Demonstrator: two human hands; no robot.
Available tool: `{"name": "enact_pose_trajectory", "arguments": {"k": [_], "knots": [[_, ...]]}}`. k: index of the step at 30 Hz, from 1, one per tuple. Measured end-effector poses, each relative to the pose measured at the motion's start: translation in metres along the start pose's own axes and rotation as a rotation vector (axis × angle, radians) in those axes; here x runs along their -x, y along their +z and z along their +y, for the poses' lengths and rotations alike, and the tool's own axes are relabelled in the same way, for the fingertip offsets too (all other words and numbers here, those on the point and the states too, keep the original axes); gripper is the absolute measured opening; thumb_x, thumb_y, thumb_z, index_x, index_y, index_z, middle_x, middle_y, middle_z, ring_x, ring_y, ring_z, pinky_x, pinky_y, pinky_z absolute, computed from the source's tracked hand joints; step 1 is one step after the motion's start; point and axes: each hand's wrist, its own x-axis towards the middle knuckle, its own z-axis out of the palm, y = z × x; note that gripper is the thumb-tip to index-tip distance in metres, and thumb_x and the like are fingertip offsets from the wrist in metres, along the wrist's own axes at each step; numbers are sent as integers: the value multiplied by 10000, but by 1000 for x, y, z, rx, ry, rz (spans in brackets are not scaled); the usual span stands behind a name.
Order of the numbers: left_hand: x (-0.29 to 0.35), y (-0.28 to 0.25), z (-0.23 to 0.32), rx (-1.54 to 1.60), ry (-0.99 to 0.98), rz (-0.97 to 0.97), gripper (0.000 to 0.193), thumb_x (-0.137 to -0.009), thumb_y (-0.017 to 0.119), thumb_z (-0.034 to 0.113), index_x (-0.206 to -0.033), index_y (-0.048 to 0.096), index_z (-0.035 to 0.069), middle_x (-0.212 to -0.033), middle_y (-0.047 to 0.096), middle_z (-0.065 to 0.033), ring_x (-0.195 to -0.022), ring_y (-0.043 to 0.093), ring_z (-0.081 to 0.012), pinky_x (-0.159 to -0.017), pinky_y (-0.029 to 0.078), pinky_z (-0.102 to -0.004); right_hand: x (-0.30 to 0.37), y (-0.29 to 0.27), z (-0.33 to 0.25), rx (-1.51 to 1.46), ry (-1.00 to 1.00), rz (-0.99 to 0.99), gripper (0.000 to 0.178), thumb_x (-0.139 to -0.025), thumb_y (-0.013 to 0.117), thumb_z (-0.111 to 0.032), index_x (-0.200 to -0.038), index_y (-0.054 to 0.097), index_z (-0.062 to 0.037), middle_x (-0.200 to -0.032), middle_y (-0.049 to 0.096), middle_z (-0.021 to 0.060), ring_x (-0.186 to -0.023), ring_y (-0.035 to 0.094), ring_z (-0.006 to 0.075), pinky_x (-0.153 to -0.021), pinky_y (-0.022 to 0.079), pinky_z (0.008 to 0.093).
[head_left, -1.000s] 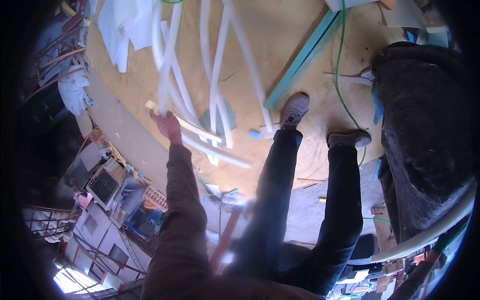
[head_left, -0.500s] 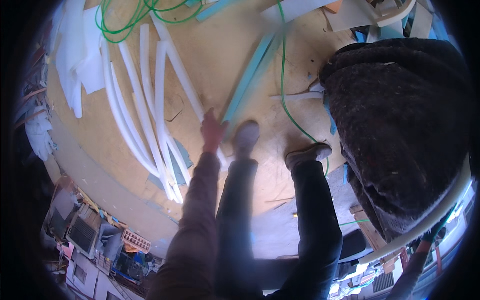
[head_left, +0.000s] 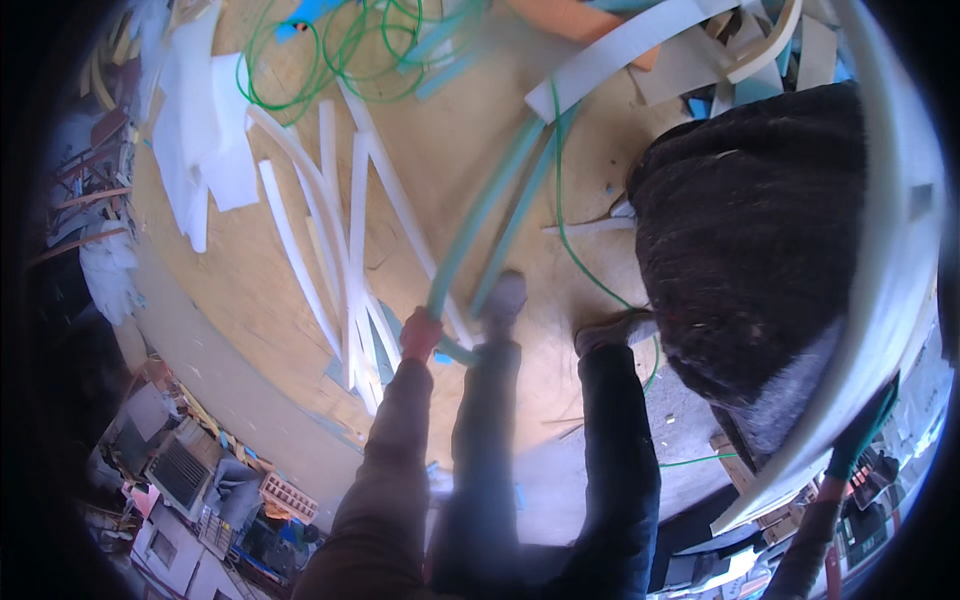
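My bare left hand [head_left: 421,335] is closed around a long teal foam strip [head_left: 468,232]. The strip's near end bends out past my fist, toward my left leg; its far part reaches up to a white foam piece. A second teal strip [head_left: 515,215] lies on the floor beside it. At the right edge my right hand [head_left: 862,432], in a dark green glove, grips a long, broad white foam strip [head_left: 885,230] from its outer side. That strip arches up close over the dark brown fuzzy cover [head_left: 745,240]; its thickness partly hides my right fingers.
Several narrow white foam strips [head_left: 357,240] lie crossed on the tan board floor [head_left: 250,290], left of my hand. White sheets [head_left: 215,140] and coiled green cord [head_left: 290,95] are farther off. A green line runs past my right shoe [head_left: 612,332]. Offcuts [head_left: 690,65] pile up at far right.
My left hand has closed on the teal strip and drawn it nearer, lifting it off the neighbouring one. The white strip by my right hand has risen higher into view.
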Motion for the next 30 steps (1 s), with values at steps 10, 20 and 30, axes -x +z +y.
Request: {"name": "enact_pose_trajectory", "arguments": {"k": [10,20,30], "knots": [[-22,-151,40,-5,271,352,560,-894,820,295,-1417,716,126,-1430,679,-188,-1358,624,-430,-1116,535,-579,8,-6,-8,-157,54,-69,700,-1224,389,-495,-1742,380,-24,-1781,406,150,-1646,367,285,-1371,242,435],[-295,-226,274,-309,584,724,410,-969,766,335,-1370,744,250,-1551,573,-172,-1476,493,-493,-1218,442,-614,31,12,-27,92,258,113,692,-1228,389,-493,-1719,415,-7,-1743,459,180,-1596,434,289,-1342,297,440],[-130,-263,132,290,701,459,302,-994,826,255,-1022,625,31,-926,686,-191,-895,673,-414,-822,551,-497,30,16,-28,50,279,112,686,-1229,396,-487,-1706,432,4,-1722,486,192,-1570,464,293,-1326,320,438]]}}
